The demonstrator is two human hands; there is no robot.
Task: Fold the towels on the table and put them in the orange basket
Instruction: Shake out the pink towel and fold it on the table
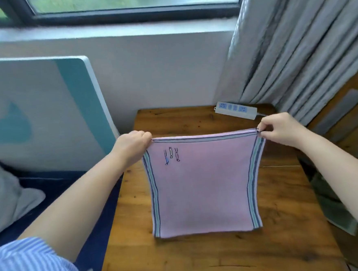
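A pink towel (203, 186) with blue, green and white striped side borders and a small drawn motif near its far left corner lies folded double on the wooden table (203, 258). My left hand (132, 147) pinches its far left corner. My right hand (279, 128) pinches the far right corner. The far edge is stretched taut between both hands, slightly raised. The near folded edge rests on the table. No orange basket is in view.
A white power strip (235, 110) lies at the table's far right corner. Grey curtains (305, 52) hang at right, over a wooden floor. A white and teal board (40, 107) leans on the wall at left. Grey fabric (6, 194) lies on a dark blue surface at left.
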